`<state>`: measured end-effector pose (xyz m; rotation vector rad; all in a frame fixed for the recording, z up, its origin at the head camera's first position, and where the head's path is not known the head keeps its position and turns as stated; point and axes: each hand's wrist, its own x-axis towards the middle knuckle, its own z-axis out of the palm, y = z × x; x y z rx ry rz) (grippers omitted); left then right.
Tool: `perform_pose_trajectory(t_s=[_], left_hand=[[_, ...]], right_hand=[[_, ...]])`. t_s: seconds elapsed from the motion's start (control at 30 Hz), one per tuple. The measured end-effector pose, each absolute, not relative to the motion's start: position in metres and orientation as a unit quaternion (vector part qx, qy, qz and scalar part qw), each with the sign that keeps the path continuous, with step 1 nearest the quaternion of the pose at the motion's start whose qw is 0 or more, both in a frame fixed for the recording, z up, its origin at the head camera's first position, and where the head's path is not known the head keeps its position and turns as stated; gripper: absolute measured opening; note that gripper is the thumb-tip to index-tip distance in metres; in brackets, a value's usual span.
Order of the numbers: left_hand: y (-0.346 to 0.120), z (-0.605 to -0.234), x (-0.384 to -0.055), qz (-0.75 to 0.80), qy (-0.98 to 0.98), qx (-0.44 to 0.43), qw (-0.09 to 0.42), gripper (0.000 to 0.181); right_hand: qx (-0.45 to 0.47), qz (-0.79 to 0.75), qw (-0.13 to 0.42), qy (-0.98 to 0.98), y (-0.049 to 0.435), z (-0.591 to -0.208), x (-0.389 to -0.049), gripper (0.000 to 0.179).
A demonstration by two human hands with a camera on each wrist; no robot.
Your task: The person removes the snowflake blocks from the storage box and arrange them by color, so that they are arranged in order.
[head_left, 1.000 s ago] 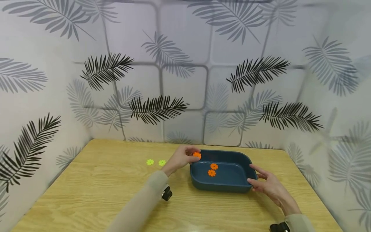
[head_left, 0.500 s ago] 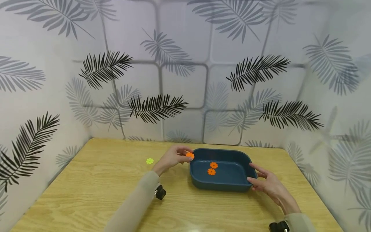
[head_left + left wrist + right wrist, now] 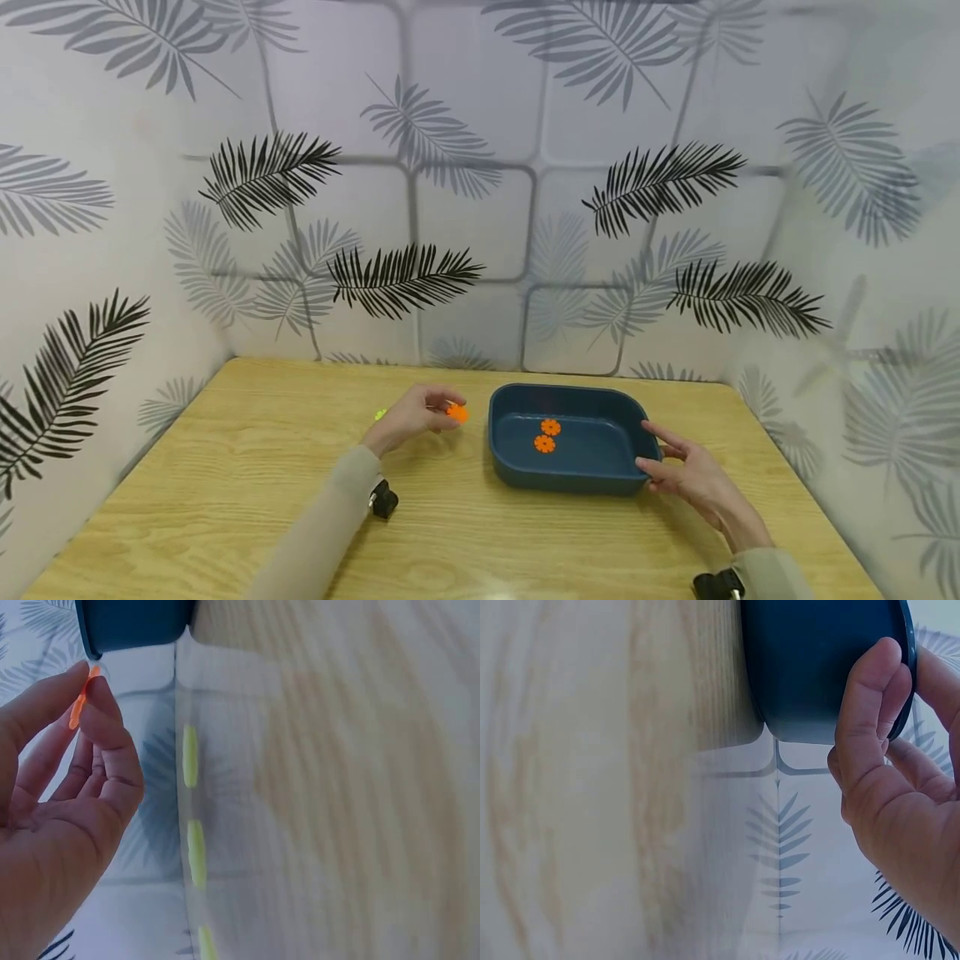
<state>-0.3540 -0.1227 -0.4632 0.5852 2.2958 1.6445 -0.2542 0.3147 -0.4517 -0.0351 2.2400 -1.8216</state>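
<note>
My left hand (image 3: 411, 417) pinches an orange flower-shaped disc (image 3: 457, 413) between thumb and fingertips, left of the dark blue tub (image 3: 573, 483). In the left wrist view this disc (image 3: 84, 699) shows edge-on, near the tub's corner. Two more orange flower-shaped discs lie inside the tub, one (image 3: 551, 427) just behind the other (image 3: 544, 444). At the tub's right end my right hand (image 3: 701, 483) grips the wall, fingers and thumb on either side of the rim, as the right wrist view also shows.
Yellow-green discs (image 3: 190, 756) lie in a row on the wooden table (image 3: 225, 483); in the head view my left hand hides all but part of one (image 3: 380, 414). Leaf-patterned walls (image 3: 465, 208) close off the back and both sides.
My left hand has moved left, from over the tub's left rim to the table beside it, carrying the orange disc and covering the yellow-green discs. The right hand stays on the tub.
</note>
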Motion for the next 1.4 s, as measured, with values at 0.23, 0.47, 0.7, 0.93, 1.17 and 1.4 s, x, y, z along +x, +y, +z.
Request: perform_pose_trajectory(t_s=[0.23,0.47,0.7,0.93,1.17,1.4], left_hand=[[-0.142,-0.465,-0.352,0.513,0.816,0.215,0.161,0.037],[-0.156,-0.464,-0.350,0.473,0.827,0.210,0.221,0.032],[-0.162,-0.464,-0.349,0.439,0.841,0.223,0.223,0.030],[-0.154,-0.461,-0.345,0.439,0.845,0.218,0.214,0.028],[-0.142,-0.466,-0.349,0.359,0.878,0.266,0.175,0.024],[-0.135,-0.464,-0.351,0.338,0.887,0.263,0.176,0.024]], right_hand=[[-0.017,-0.633,0.132,0.762,0.316,-0.451,-0.255,0.082],[-0.014,-0.635,0.132,0.761,0.315,-0.452,-0.254,0.082],[-0.013,-0.635,0.133,0.761,0.314,-0.453,-0.254,0.082],[-0.014,-0.635,0.133,0.761,0.315,-0.451,-0.254,0.082],[-0.010,-0.633,0.131,0.763,0.315,-0.451,-0.254,0.081],[-0.009,-0.637,0.134,0.759,0.315,-0.451,-0.254,0.081]])
